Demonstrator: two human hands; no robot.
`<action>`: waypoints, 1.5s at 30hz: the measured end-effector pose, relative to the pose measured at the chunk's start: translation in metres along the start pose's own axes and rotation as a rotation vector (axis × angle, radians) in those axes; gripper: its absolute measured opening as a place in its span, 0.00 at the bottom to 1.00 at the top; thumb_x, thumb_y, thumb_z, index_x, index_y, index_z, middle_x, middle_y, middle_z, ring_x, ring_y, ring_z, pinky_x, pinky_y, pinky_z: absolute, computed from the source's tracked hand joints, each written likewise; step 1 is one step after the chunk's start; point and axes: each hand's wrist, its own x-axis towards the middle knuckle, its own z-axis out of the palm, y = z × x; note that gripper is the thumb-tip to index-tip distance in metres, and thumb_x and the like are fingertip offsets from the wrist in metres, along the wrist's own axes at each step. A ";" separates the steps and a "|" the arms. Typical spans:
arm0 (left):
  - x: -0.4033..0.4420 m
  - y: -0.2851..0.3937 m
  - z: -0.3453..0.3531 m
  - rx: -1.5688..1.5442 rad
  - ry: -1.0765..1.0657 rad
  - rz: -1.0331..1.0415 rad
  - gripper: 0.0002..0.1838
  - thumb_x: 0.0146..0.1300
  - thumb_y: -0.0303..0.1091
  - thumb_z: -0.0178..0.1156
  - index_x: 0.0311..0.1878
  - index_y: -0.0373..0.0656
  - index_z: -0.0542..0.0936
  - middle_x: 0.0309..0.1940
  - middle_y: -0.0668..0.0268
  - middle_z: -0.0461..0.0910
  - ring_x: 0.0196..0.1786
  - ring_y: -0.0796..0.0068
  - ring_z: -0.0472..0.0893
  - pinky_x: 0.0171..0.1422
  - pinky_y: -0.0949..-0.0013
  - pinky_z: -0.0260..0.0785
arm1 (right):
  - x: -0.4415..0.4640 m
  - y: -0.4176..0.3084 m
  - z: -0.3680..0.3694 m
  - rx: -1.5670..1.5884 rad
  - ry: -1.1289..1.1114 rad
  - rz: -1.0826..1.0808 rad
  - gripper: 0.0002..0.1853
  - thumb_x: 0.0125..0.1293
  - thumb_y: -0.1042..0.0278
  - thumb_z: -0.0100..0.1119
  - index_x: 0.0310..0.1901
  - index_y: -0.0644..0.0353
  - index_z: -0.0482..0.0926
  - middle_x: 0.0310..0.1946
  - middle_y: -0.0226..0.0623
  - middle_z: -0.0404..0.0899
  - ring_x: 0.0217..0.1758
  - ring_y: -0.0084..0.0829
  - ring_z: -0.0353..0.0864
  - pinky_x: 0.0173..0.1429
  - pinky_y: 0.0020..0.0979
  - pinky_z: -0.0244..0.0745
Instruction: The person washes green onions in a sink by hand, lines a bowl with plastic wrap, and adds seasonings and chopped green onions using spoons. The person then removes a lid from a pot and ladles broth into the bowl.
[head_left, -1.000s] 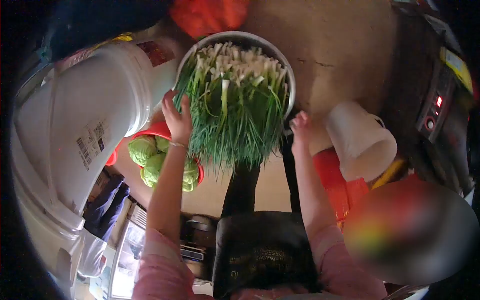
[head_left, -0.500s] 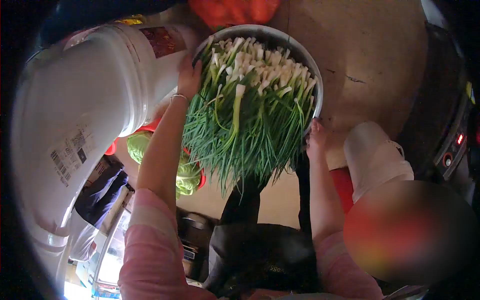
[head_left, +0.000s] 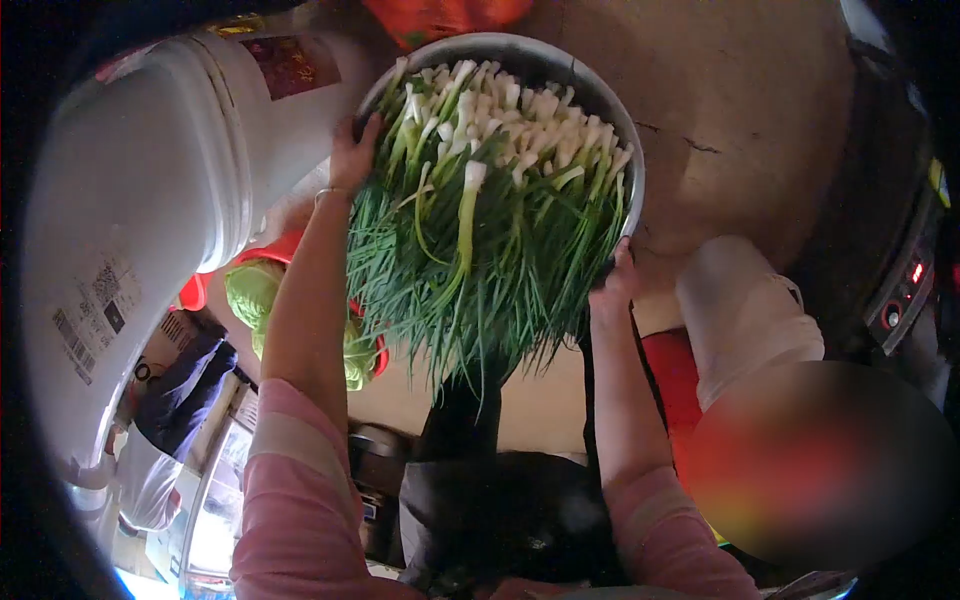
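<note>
Apparently gripping a basin (head_left: 555, 66) of scallions (head_left: 490, 215), with left hand (head_left: 350, 160) at nine o'clock, right hand (head_left: 616, 282) at four. Probably heavy, soft-leaved; best held by the rim (head_left: 637, 170)

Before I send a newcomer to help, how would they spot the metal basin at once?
Find the big white bucket at the left edge. Right of it, the left hand and right hand hold a round metal basin. Unlike the red container with cabbages, it is heaped with green onions.

Basin (head_left: 575, 80) partly hidden beneath scallions (head_left: 485, 260)
</note>
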 end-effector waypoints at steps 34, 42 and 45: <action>-0.171 0.535 -0.284 -0.057 0.118 -0.404 0.39 0.50 0.69 0.54 0.47 0.39 0.80 0.45 0.49 0.79 0.52 0.52 0.77 0.57 0.60 0.66 | -0.379 -0.462 0.144 0.006 -0.044 0.034 0.17 0.66 0.59 0.44 0.49 0.60 0.75 0.44 0.42 0.78 0.49 0.40 0.77 0.55 0.44 0.73; -0.044 0.698 -0.340 -0.077 0.136 -0.343 0.38 0.50 0.71 0.51 0.49 0.45 0.79 0.49 0.50 0.77 0.54 0.53 0.75 0.58 0.58 0.65 | -0.315 -0.573 0.287 0.002 -0.007 0.024 0.18 0.63 0.59 0.50 0.48 0.63 0.75 0.44 0.41 0.77 0.48 0.43 0.77 0.52 0.45 0.74; 0.038 0.736 -0.363 -0.067 0.193 -0.297 0.38 0.51 0.70 0.51 0.49 0.43 0.80 0.49 0.49 0.76 0.55 0.52 0.75 0.60 0.58 0.63 | -0.296 -0.603 0.375 -0.206 -0.047 -0.100 0.18 0.62 0.63 0.52 0.51 0.65 0.73 0.47 0.42 0.75 0.49 0.42 0.75 0.53 0.43 0.74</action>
